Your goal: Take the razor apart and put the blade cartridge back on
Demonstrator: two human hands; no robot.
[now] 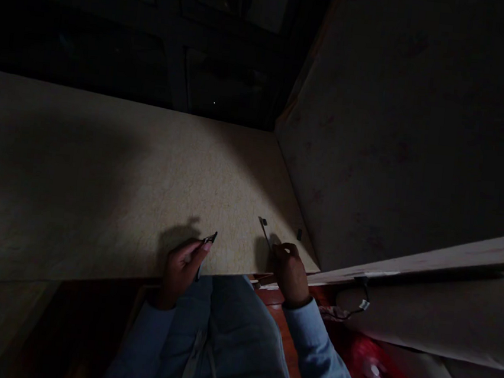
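Observation:
The scene is very dark. My left hand [182,268] is closed, pinching a small dark pointed object [210,238] at the near edge of a large pale board [113,187]. My right hand [287,271] is closed round a thin dark tool [264,230] whose tip rests on the board near its right corner. A small dark piece [299,234] lies on the board just right of that hand. Both forearms wear light blue sleeves.
A second large panel [409,127] leans upright at the right. A narrow wooden strip [427,259] runs to the right with a short cable [364,298] hanging from it. Red material [369,361] lies on the floor. A dark cabinet [195,35] stands behind.

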